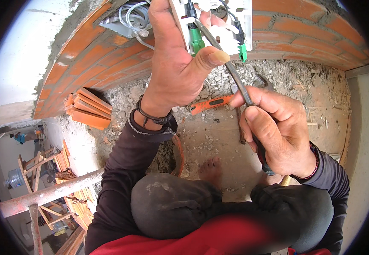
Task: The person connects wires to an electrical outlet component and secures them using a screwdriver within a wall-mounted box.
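Observation:
At the top of the view, my left hand (pixel 178 63) is closed on a white plastic box (pixel 180 19), its fingers partly hidden behind it. Two green cable connectors, one on the left (pixel 196 40) and one on the right (pixel 242 52), hang from the box's lower side, with dark plugs above them. A long metal screwdriver-like tool (pixel 235 78) slants across, its upper end against the box near the left connector. My left thumb presses along its shaft. Lower down, my right hand (pixel 273 127) grips the same tool near its dark handle.
Behind the box curves a brick wall (pixel 95 63) with a cavity of coiled grey cable (pixel 135 17). An orange-handled hammer (pixel 212 103) lies on rubble below. Stacked bricks (pixel 88 108), a mortar bucket (pixel 179 155) and a rusty pipe rail (pixel 52 191) are to the left.

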The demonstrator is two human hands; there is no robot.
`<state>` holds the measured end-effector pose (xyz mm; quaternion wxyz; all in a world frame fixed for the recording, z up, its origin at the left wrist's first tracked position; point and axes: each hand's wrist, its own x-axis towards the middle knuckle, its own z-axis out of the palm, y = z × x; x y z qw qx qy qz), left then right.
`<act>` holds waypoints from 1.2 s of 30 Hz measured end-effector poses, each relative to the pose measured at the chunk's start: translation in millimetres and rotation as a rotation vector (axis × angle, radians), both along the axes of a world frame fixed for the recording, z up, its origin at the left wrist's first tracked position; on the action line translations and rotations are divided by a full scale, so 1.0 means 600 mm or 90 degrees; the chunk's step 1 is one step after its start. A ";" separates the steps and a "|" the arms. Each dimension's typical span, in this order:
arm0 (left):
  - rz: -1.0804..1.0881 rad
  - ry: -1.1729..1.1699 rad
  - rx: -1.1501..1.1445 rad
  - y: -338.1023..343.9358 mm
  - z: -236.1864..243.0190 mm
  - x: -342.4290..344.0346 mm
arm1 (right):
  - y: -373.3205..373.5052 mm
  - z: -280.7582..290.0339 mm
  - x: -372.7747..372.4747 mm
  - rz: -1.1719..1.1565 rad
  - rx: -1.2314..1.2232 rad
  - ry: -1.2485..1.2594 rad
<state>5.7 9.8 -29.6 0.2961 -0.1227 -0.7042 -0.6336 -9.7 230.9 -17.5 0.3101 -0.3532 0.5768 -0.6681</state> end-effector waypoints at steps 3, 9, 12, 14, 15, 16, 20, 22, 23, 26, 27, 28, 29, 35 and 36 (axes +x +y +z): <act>-0.009 0.028 -0.001 0.000 -0.005 -0.003 | 0.002 -0.004 -0.003 0.006 -0.008 0.012; 0.001 0.035 -0.002 0.003 -0.007 -0.007 | -0.002 -0.007 -0.002 -0.001 -0.015 0.009; -0.001 0.037 0.010 0.004 -0.005 -0.006 | -0.001 -0.006 -0.004 0.006 -0.017 0.007; -0.008 0.053 -0.036 -0.009 -0.008 -0.008 | -0.002 -0.006 -0.004 0.008 -0.020 0.004; -0.007 0.054 -0.040 -0.010 -0.010 -0.009 | -0.002 -0.006 -0.004 0.007 -0.021 0.002; 0.007 0.041 -0.007 -0.001 -0.008 -0.008 | -0.002 -0.007 -0.004 0.006 -0.020 0.001; 0.002 0.061 -0.093 -0.015 -0.008 -0.010 | -0.002 -0.005 -0.004 -0.002 -0.012 0.012; -0.002 0.044 -0.084 -0.013 -0.005 -0.010 | -0.002 -0.004 -0.002 -0.016 0.002 0.029; 0.003 0.022 -0.051 -0.006 -0.002 -0.007 | -0.002 -0.003 -0.002 -0.022 0.009 0.038; 0.022 -0.035 0.023 0.022 0.022 -0.002 | -0.001 -0.006 -0.006 -0.023 0.012 0.062; 0.025 -0.040 0.018 0.025 0.028 0.000 | -0.001 -0.007 -0.006 -0.022 0.005 0.063; 0.019 -0.022 -0.033 0.016 0.026 0.001 | -0.002 -0.007 -0.005 -0.022 0.003 0.061; 0.011 -0.004 -0.076 0.006 0.021 0.000 | -0.002 -0.006 -0.005 -0.022 0.001 0.059; -0.010 0.010 -0.081 0.000 0.015 -0.004 | -0.002 -0.009 -0.010 -0.015 0.012 0.075; -0.009 0.009 -0.088 -0.001 0.016 -0.003 | -0.002 -0.007 -0.010 -0.013 0.009 0.076</act>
